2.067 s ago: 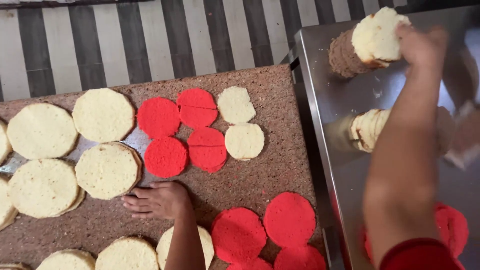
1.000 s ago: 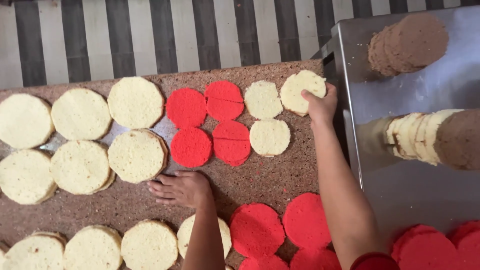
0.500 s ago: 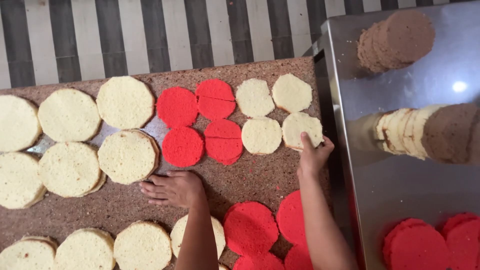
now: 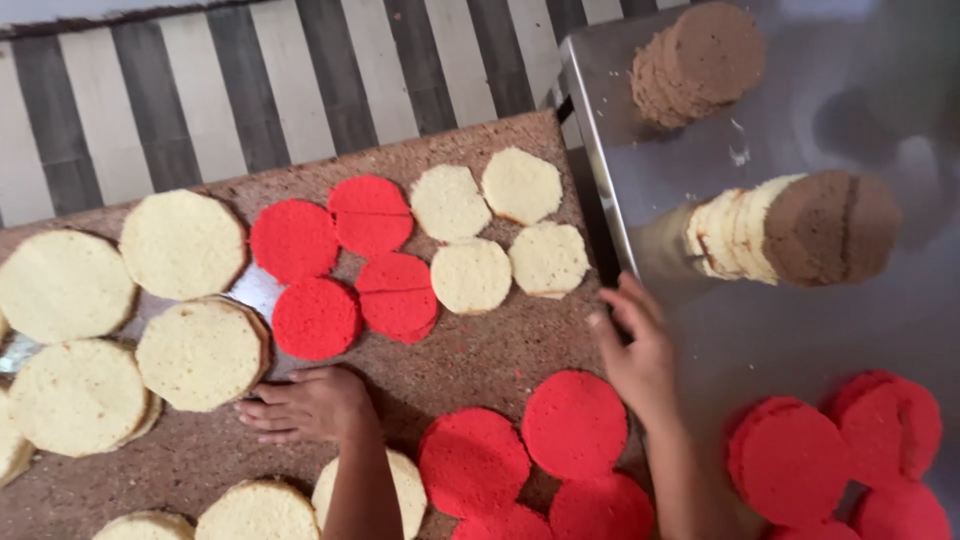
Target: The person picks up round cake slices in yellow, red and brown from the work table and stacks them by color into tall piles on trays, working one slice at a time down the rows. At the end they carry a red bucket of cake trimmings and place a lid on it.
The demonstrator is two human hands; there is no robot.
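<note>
Speckled brown worktop (image 4: 480, 350): left hand (image 4: 305, 403) flat, fingers spread; right hand (image 4: 635, 350) open, empty, near pale round sponge discs (image 4: 547, 258).

There is one view, from a camera worn on the person's head. It looks almost straight down from close above onto the brown speckled surface (image 4: 480, 350), with the striped floor along the top edge. The steel tray (image 4: 760, 330) fills the right side. The person's forearms enter from the bottom edge, the left hand (image 4: 305, 405) low centre-left, the right hand (image 4: 640, 350) at the tray's rim.
</note>
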